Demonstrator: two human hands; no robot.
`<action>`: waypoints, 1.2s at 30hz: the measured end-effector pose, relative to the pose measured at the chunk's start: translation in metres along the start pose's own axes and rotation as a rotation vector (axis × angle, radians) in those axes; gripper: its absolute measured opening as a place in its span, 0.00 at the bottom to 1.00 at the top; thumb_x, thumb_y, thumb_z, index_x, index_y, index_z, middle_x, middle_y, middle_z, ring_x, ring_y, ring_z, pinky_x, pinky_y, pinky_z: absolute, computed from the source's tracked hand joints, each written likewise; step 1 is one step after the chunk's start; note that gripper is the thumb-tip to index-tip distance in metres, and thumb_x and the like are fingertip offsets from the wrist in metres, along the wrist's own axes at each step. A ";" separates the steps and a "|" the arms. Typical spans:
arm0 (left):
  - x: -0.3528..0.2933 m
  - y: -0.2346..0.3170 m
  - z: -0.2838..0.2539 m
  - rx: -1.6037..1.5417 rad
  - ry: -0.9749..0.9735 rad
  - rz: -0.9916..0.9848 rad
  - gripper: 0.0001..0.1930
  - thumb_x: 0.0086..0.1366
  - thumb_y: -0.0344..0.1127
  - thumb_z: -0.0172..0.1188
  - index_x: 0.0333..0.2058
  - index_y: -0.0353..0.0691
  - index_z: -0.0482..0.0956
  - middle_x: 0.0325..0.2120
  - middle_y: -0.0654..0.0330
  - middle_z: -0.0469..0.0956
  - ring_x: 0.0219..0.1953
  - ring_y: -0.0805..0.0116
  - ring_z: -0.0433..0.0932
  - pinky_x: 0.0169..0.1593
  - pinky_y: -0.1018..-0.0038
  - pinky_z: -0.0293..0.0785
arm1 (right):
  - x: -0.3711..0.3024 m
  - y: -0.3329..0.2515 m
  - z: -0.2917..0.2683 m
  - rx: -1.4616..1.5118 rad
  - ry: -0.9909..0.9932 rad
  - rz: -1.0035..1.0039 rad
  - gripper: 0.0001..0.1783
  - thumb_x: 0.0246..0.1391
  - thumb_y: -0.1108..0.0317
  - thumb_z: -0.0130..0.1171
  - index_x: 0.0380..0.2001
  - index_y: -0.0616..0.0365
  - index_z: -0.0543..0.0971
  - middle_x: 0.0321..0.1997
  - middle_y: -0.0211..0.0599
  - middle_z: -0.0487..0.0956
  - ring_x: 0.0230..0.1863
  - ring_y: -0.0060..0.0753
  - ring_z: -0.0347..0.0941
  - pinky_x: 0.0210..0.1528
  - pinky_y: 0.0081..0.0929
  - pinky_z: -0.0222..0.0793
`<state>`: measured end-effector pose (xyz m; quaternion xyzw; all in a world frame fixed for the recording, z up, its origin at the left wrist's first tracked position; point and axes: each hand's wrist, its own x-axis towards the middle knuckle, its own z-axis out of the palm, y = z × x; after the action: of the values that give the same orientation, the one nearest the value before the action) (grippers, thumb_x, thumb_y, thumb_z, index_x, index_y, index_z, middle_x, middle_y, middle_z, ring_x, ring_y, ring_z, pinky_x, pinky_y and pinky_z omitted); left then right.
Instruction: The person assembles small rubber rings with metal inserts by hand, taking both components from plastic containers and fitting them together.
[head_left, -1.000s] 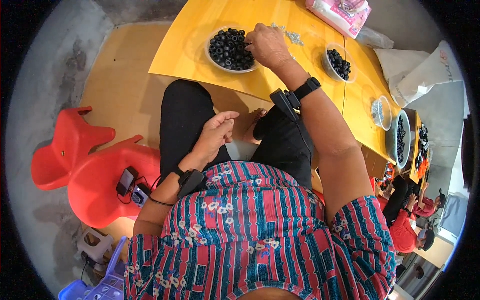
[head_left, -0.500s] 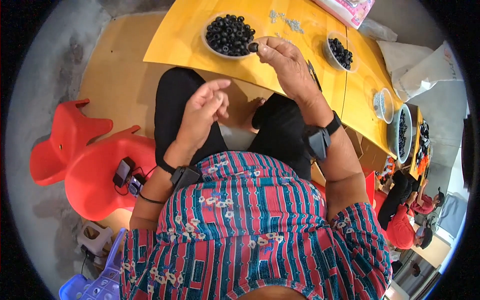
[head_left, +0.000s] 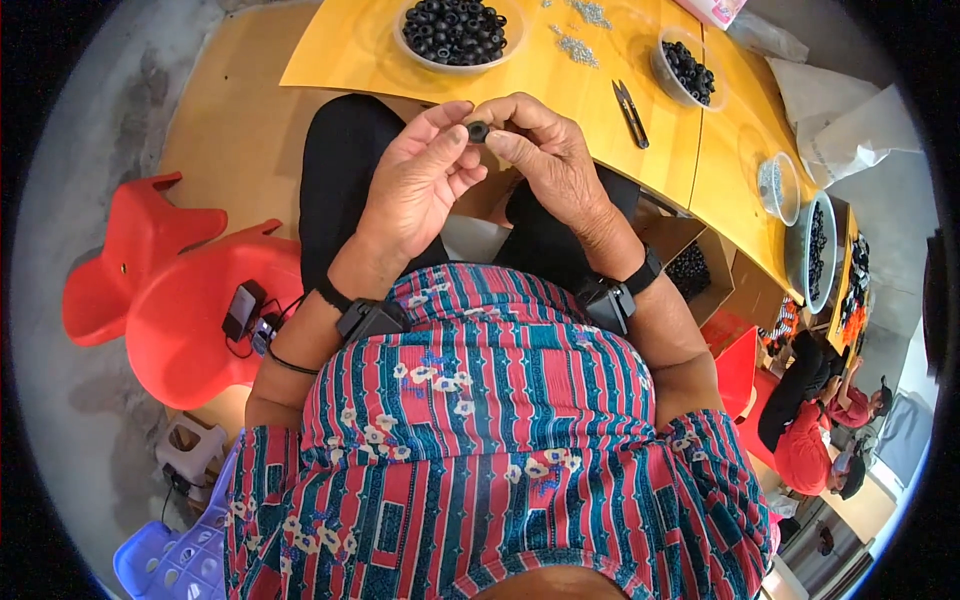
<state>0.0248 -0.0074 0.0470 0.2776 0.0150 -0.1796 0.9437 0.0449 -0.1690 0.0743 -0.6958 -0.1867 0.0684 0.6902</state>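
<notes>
A small black ring-shaped part (head_left: 478, 131) is pinched between my two hands above the table's near edge. My left hand (head_left: 415, 180) has its thumb and forefinger closed at one side of it, the other fingers curled. From the opposite side, the thumb and forefinger of my right hand (head_left: 553, 158) grip the same part. Just beyond them is a clear plastic bowl (head_left: 514, 38) heaped with similar black parts. To the right of that bowl, small silvery pieces (head_left: 578, 52) lie in loose piles. Black thread snips (head_left: 630, 115) rest on the table beyond my right hand.
The yellow table (head_left: 350, 50) runs off to the right. It carries another bowl of black parts (head_left: 662, 72), a small clear tub (head_left: 790, 200) and a blue-grey basin (head_left: 811, 270). Red chairs (head_left: 185, 340) stand at my left. Two people in red (head_left: 803, 450) sit at far right.
My right hand has come down and left from beside the bowl with the black part. My left hand has risen to meet it and now grips the part too. The snips are uncovered.
</notes>
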 end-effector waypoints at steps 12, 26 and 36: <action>0.005 0.015 -0.012 0.057 -0.050 -0.017 0.18 0.62 0.28 0.54 0.51 0.37 0.65 0.34 0.63 0.74 0.33 0.77 0.75 0.40 0.77 0.75 | 0.007 0.009 0.007 -0.129 0.064 -0.088 0.12 0.45 0.76 0.60 0.36 0.61 0.80 0.34 0.35 0.76 0.38 0.26 0.72 0.44 0.21 0.67; 0.003 0.020 -0.004 0.374 0.031 0.195 0.19 0.60 0.22 0.53 0.51 0.34 0.64 0.37 0.57 0.75 0.36 0.75 0.75 0.43 0.78 0.74 | 0.007 0.012 0.012 -0.085 0.098 -0.023 0.09 0.44 0.77 0.61 0.33 0.63 0.78 0.30 0.30 0.76 0.34 0.19 0.71 0.40 0.18 0.68; 0.001 0.021 -0.006 0.464 0.013 0.302 0.20 0.56 0.18 0.55 0.49 0.33 0.66 0.36 0.57 0.75 0.38 0.74 0.74 0.46 0.80 0.72 | 0.005 0.009 0.020 0.110 0.114 0.039 0.11 0.48 0.78 0.57 0.38 0.63 0.77 0.34 0.31 0.78 0.37 0.18 0.72 0.42 0.18 0.69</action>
<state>0.0338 0.0114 0.0530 0.4867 -0.0619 -0.0338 0.8707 0.0440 -0.1483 0.0656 -0.6632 -0.1295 0.0519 0.7354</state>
